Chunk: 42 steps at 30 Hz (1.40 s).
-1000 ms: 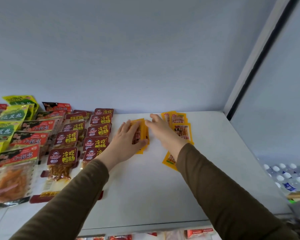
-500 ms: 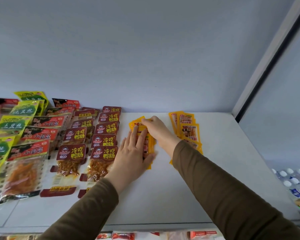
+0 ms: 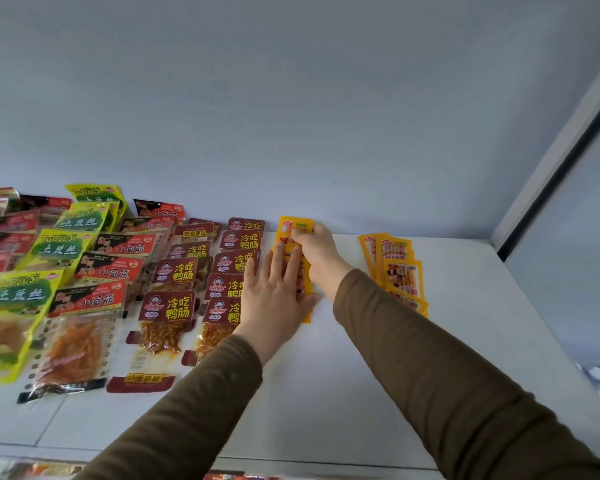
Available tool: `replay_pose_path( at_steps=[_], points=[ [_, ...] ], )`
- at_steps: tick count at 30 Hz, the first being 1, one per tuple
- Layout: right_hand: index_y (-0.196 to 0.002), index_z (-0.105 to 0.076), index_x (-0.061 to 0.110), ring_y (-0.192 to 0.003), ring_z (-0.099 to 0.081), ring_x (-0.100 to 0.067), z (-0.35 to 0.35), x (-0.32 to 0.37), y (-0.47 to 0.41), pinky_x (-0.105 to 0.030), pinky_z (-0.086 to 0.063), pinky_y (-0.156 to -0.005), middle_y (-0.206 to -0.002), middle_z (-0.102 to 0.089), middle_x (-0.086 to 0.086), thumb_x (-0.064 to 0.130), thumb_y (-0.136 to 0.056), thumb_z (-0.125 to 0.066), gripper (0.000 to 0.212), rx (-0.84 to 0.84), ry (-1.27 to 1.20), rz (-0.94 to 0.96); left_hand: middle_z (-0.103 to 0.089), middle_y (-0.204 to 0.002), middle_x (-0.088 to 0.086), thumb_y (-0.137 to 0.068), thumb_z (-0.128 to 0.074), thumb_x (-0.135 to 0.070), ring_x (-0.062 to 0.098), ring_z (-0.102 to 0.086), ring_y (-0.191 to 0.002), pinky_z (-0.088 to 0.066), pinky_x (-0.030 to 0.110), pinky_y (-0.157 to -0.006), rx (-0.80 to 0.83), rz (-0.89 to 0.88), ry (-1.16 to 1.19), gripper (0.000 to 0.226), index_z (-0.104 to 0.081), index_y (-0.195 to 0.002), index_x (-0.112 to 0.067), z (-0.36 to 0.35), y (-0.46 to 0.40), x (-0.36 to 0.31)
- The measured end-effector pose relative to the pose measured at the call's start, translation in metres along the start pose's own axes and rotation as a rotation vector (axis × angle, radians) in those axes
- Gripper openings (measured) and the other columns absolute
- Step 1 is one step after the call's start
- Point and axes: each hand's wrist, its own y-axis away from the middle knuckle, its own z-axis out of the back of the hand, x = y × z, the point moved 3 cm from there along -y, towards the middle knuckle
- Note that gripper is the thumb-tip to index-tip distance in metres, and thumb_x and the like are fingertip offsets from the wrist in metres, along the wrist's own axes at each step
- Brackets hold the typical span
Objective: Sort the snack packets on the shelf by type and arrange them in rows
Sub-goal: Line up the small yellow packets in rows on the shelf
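Pressing flat with straight fingers, the left hand [image 3: 274, 296] holds down the near end of a row of yellow packets [image 3: 293, 268], while the right hand [image 3: 314, 251] pinches the farthest packet of that row by its top edge, close to the back wall. Both hands sit close together over this one row, near the middle of the shelf [image 3: 326, 375].

Judging by the layout, the sorting is well along: just left of the hands stand two rows of maroon packets [image 3: 177, 271] reading 冷吃鸭肠, then red-topped packets [image 3: 94, 299] reading 小面筋, then green and yellow packets [image 3: 21, 292] marked "TuDouSi" and 土豆丝. Further red packets at the far left are too cut off to read. To the right, well apart, a looser yellow pile [image 3: 400, 275] looks not yet lined up; its print is too small to read.
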Motion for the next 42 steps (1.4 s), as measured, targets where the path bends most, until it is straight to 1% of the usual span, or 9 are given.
replay_pose_path(
  at_steps=[2, 5, 8, 14, 20, 27, 32, 36, 42],
  points=[
    [-0.118, -0.062, 0.004, -0.096, -0.067, -0.027, -0.004, 0.004, -0.009, -0.041, -0.056, -0.089, -0.109, -0.069, -0.015, 0.006, -0.098, -0.06, 0.02, 0.012, 0.033, -0.017, 0.007, -0.173, 0.007, -0.098, -0.018, -0.075, 0.033, 0.001, -0.159, -0.001, 0.055, -0.128, 0.035, 0.001, 0.024, 0.087, 0.01, -0.164, -0.026, 0.002, -0.007, 0.006],
    [-0.101, -0.064, 0.01, -0.077, -0.066, -0.023, -0.004, 0.003, -0.018, -0.035, -0.055, -0.072, -0.092, -0.068, -0.01, 0.005, -0.1, -0.059, 0.007, 0.081, 0.028, -0.093, 0.003, -0.173, 0.005, -0.096, -0.017, -0.078, 0.031, 0.001, -0.159, 0.004, 0.054, -0.127, 0.065, -0.045, 0.086, 0.084, 0.0, -0.164, -0.032, 0.001, -0.005, 0.013],
    [-0.116, -0.062, 0.007, -0.076, -0.067, -0.021, 0.001, -0.002, -0.025, -0.032, -0.053, -0.061, -0.097, -0.068, -0.01, 0.002, -0.101, -0.056, 0.018, 0.077, 0.064, -0.095, -0.002, -0.173, 0.004, -0.098, -0.018, -0.075, 0.03, -0.003, -0.16, 0.007, 0.053, -0.125, 0.084, -0.077, 0.102, 0.077, -0.001, -0.163, -0.038, -0.002, 0.003, 0.017],
    [-0.127, -0.06, 0.005, -0.103, -0.07, -0.032, 0.0, -0.004, -0.029, -0.045, -0.06, -0.085, -0.12, -0.069, -0.016, 0.001, -0.095, -0.065, 0.033, 0.094, 0.147, -0.007, -0.02, -0.168, 0.004, -0.097, -0.046, -0.067, 0.031, -0.02, -0.156, -0.002, 0.052, -0.126, 0.029, -0.073, 0.133, 0.074, -0.016, -0.156, -0.036, 0.004, 0.009, 0.018],
    [-0.129, -0.052, 0.016, -0.092, -0.066, -0.014, 0.007, 0.002, -0.031, -0.025, -0.05, -0.064, -0.107, -0.064, 0.001, 0.008, -0.098, -0.063, 0.034, 0.19, 0.351, 0.094, 0.009, -0.173, -0.004, -0.103, -0.028, -0.064, 0.025, 0.014, -0.158, 0.009, 0.056, -0.126, 0.097, -0.211, 0.135, 0.068, 0.0, -0.161, -0.041, -0.001, 0.015, 0.02],
    [-0.133, -0.053, 0.013, -0.106, -0.064, -0.02, 0.005, -0.001, -0.035, -0.021, -0.049, -0.065, -0.117, -0.064, -0.004, 0.003, -0.097, -0.064, 0.039, 0.16, 0.346, 0.146, -0.006, -0.172, 0.0, -0.102, -0.028, -0.066, 0.03, -0.003, -0.159, 0.008, 0.055, -0.124, 0.072, -0.125, 0.066, 0.067, -0.01, -0.161, -0.039, 0.0, 0.023, 0.014],
    [-0.139, -0.055, 0.007, -0.104, -0.071, -0.016, 0.009, -0.003, -0.037, -0.023, -0.056, -0.075, -0.116, -0.069, -0.006, 0.009, -0.095, -0.069, 0.045, 0.178, 0.308, 0.136, 0.0, -0.173, -0.002, -0.093, -0.042, -0.076, 0.023, 0.001, -0.16, 0.004, 0.05, -0.127, 0.058, -0.066, 0.248, 0.087, -0.005, -0.161, -0.035, 0.004, 0.028, 0.024],
    [-0.157, -0.036, 0.011, -0.138, -0.05, -0.023, 0.028, -0.004, -0.028, -0.037, -0.041, -0.114, -0.153, -0.049, -0.008, 0.017, -0.102, -0.056, 0.058, 0.082, 0.404, 0.181, -0.004, -0.173, 0.0, -0.084, -0.039, -0.087, 0.021, 0.002, -0.159, 0.007, 0.04, -0.125, -0.019, 0.071, 0.276, 0.109, -0.002, -0.164, -0.022, 0.009, 0.033, 0.05],
    [-0.151, -0.048, 0.018, -0.141, -0.047, -0.021, 0.019, -0.008, -0.003, -0.033, -0.038, -0.113, -0.152, -0.052, -0.003, 0.017, -0.106, -0.049, 0.044, 0.201, 0.778, 0.484, 0.009, -0.172, -0.012, -0.091, -0.032, -0.08, 0.015, 0.017, -0.157, 0.015, 0.046, -0.125, 0.143, -0.156, 0.201, 0.093, 0.006, -0.163, -0.036, 0.0, 0.034, 0.043]
  ],
)
